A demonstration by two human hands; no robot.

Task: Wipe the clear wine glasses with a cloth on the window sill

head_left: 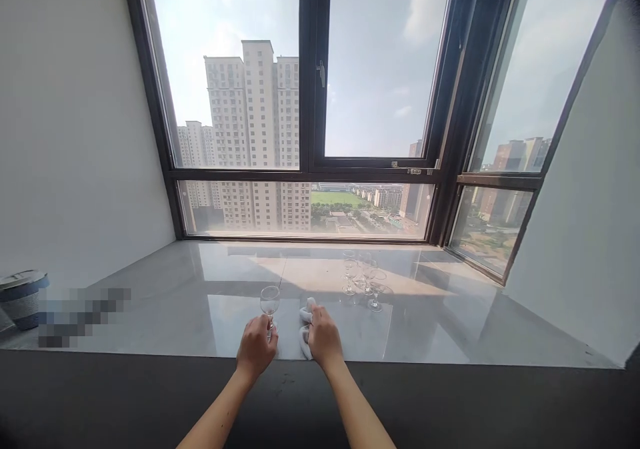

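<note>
My left hand (pixel 256 347) is closed round the stem of a small wine glass (pixel 270 298). The glass stands upright in my grip, its clear bowl showing above my fingers. Beside it, my right hand (pixel 325 337) grips a white cloth (pixel 305 334), which is bunched up and hangs down on the hand's left side. The cloth and the glass are apart. Farther back and to the right, several more stemmed glasses (pixel 375 289) stand close together on the shiny sill. Their outlines partly overlap, so some are hard to make out.
The glossy stone windowsill (pixel 170 315) ends in a front edge above a dark panel (pixel 125 395). At the far left stands a blue and grey lidded container (pixel 24 302), next to a blurred-out patch. Dark-framed windows (pixel 310 175) close off the back, with white walls on both sides.
</note>
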